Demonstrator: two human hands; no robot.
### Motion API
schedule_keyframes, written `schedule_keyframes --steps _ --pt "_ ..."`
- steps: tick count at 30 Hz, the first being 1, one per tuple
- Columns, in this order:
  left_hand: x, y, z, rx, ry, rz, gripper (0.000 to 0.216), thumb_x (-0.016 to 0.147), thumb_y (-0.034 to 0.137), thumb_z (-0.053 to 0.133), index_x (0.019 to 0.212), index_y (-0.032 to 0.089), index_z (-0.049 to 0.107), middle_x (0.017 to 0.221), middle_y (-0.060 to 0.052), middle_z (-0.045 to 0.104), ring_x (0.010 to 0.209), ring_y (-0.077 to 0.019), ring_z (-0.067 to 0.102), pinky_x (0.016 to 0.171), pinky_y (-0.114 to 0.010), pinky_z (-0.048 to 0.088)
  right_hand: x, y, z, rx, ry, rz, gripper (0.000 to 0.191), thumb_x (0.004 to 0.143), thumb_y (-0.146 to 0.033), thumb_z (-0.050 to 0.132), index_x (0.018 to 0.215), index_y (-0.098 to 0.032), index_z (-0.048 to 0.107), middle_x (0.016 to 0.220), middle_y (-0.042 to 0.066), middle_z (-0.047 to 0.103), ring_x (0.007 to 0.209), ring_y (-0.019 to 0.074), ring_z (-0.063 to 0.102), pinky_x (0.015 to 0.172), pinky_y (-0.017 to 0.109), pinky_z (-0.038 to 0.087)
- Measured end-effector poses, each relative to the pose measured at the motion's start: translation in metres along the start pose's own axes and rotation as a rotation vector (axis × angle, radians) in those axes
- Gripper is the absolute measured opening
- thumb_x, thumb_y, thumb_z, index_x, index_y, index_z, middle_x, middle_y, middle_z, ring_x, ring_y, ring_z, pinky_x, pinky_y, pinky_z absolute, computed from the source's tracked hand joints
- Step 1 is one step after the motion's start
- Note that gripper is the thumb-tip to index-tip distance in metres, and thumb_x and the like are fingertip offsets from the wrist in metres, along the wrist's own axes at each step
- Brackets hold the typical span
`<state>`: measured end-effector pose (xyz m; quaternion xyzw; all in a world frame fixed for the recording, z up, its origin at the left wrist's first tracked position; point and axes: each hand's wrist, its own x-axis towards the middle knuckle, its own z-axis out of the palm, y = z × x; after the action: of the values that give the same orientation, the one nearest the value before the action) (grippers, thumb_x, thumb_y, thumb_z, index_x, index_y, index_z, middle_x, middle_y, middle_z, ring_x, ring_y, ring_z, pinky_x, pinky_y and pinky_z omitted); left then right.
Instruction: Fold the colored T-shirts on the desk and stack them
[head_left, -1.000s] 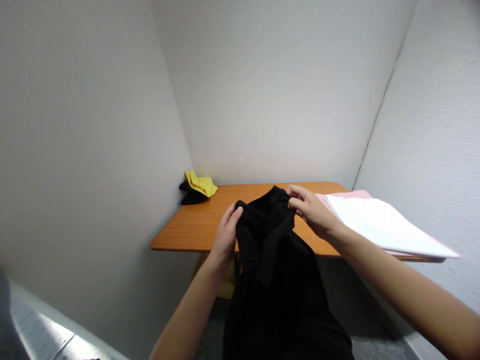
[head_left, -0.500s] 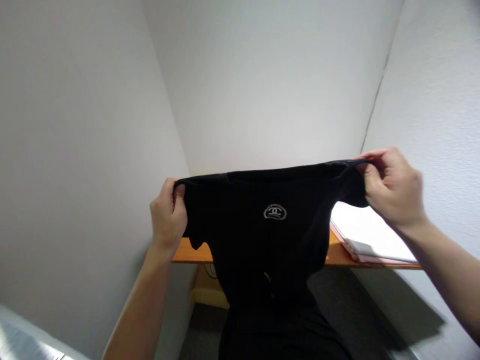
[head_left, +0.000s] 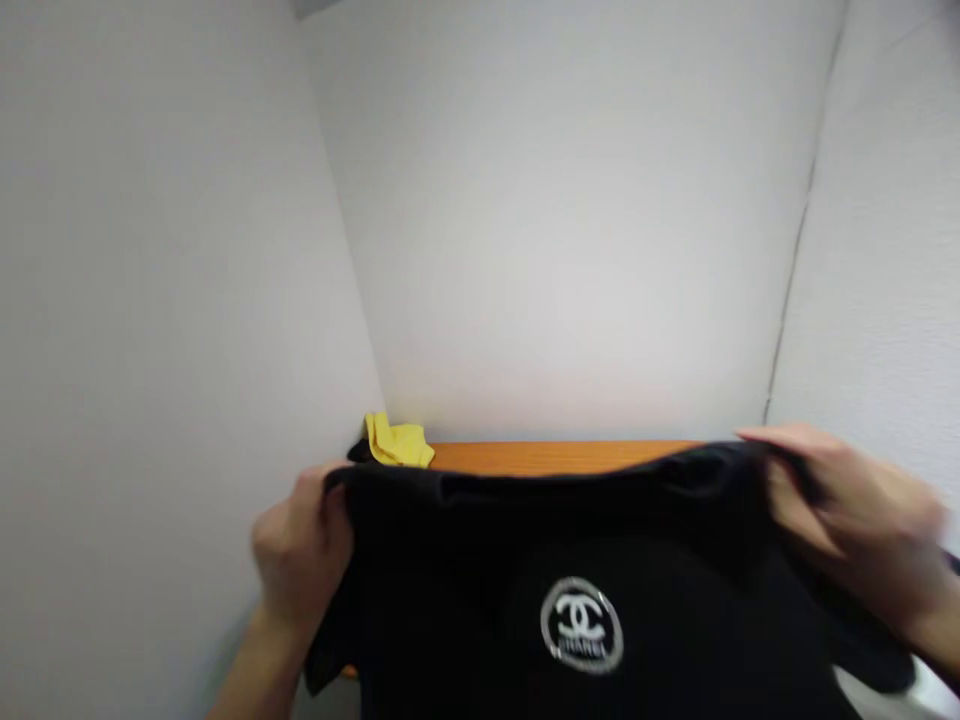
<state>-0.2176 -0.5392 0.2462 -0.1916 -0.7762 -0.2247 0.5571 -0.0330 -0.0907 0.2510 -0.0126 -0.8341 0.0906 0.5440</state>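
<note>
A black short-sleeved T-shirt (head_left: 465, 590) hangs stretched between my two hands, low in the head view. A round white emblem (head_left: 582, 625) with lettering shows on its chest. My left hand (head_left: 304, 545) is closed round the shirt's shoulder on the left. On the right, my right hand (head_left: 855, 520), smeared by motion, grips the other shoulder. The top edge sags slightly between them. Below the emblem the shirt runs out of the frame.
Behind the shirt is an orange-brown wooden tabletop (head_left: 555, 458), partly covered from view. Crumpled yellow cloth (head_left: 401, 444) lies in its far left corner, beside something black. Pale walls (head_left: 555, 220) enclose the space on the left, back and right.
Both hands and the shirt sit lower in view, and the shirt looks nearer and larger. The yellow cloth at the back left has come into view; the white stack is mostly hidden.
</note>
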Motion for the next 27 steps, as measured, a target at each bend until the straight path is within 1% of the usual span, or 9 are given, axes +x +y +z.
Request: schedule_keyframes --steps 2,4,6,8,12,16,18,21,27 --pt "0.020 0.003 0.064 0.096 -0.277 0.047 0.035 0.099 0.038 0.036 0.099 0.017 0.063 0.075 -0.007 0.068 0.060 -0.0187 0.060 0.058 -0.027 0.039 0.030 0.018 0.064 -0.055 -0.191 -0.056 0.028 0.095 -0.042 0.041 0.108 -0.028 0.062 0.095 0.008 0.067 0.076 0.0256 0.062 0.070 0.041 0.046" --pt "0.027 0.007 0.126 0.147 -0.582 0.013 0.039 0.101 0.037 0.027 0.113 0.015 0.058 0.088 -0.012 0.069 0.077 -0.0235 0.065 0.067 -0.030 0.044 0.045 0.039 0.126 -0.088 -0.392 -0.042 0.037 0.098 -0.037 0.032 0.114 -0.019 0.059 0.103 0.013 0.066 0.091 0.0280 0.063 0.081 0.040 0.048" --pt "0.016 0.011 0.175 0.128 -0.729 0.046 0.037 0.100 0.029 0.030 0.125 0.013 0.052 0.108 -0.015 0.067 0.098 -0.0254 0.064 0.081 -0.033 0.046 0.038 0.059 0.174 -0.121 -0.524 0.018 0.040 0.098 -0.035 0.034 0.123 -0.013 0.054 0.116 0.017 0.061 0.108 0.0298 0.058 0.093 0.040 0.045" --pt "-0.011 0.012 0.204 0.089 -0.837 0.097 0.038 0.098 0.023 0.034 0.131 0.012 0.049 0.124 -0.017 0.060 0.115 -0.0256 0.057 0.094 -0.036 0.043 0.011 0.073 0.204 -0.148 -0.640 0.058 0.043 0.097 -0.035 0.037 0.128 -0.010 0.052 0.122 0.020 0.057 0.115 0.0316 0.054 0.098 0.042 0.042" --pt "-0.083 0.011 0.221 -0.001 -1.071 0.181 0.040 0.098 0.029 0.036 0.132 0.018 0.053 0.143 -0.011 0.049 0.133 -0.0234 0.044 0.110 -0.036 0.033 -0.077 0.087 0.223 -0.128 -0.896 0.084 0.053 0.097 -0.045 0.034 0.132 -0.010 0.053 0.129 0.021 0.055 0.123 0.0333 0.049 0.104 0.045 0.038" --pt "-0.131 0.002 0.228 -0.032 -1.253 0.169 0.054 0.098 0.048 0.034 0.145 0.022 0.040 0.155 -0.010 0.033 0.144 -0.0260 0.028 0.114 -0.045 0.027 -0.145 0.098 0.224 -0.256 -1.030 0.198 0.079 0.091 -0.067 0.031 0.148 -0.013 0.039 0.154 0.016 0.028 0.141 0.0398 0.020 0.111 0.055 0.026" --pt "-0.137 -0.003 0.236 -0.031 -1.304 0.147 0.060 0.097 0.054 0.031 0.149 0.024 0.032 0.158 -0.010 0.024 0.146 -0.0266 0.022 0.114 -0.048 0.025 -0.156 0.105 0.227 -0.295 -1.057 0.234 0.085 0.088 -0.074 0.029 0.151 -0.017 0.034 0.157 0.013 0.018 0.143 0.0402 0.012 0.113 0.058 0.021" --pt "-0.133 -0.009 0.252 -0.032 -1.342 0.135 0.062 0.097 0.058 0.027 0.151 0.027 0.026 0.160 -0.008 0.018 0.147 -0.0257 0.016 0.115 -0.049 0.020 -0.150 0.113 0.237 -0.312 -1.057 0.251 0.086 0.087 -0.076 0.027 0.153 -0.020 0.030 0.158 0.011 0.014 0.143 0.0398 0.011 0.113 0.058 0.017" --pt "-0.119 -0.008 0.277 -0.006 -1.339 0.125 0.057 0.100 0.051 0.024 0.151 0.027 0.026 0.160 -0.007 0.019 0.147 -0.0252 0.016 0.115 -0.049 0.019 -0.134 0.115 0.255 -0.360 -1.027 0.243 0.082 0.090 -0.071 0.030 0.152 -0.018 0.030 0.158 0.013 0.015 0.143 0.0416 0.010 0.112 0.061 0.013"
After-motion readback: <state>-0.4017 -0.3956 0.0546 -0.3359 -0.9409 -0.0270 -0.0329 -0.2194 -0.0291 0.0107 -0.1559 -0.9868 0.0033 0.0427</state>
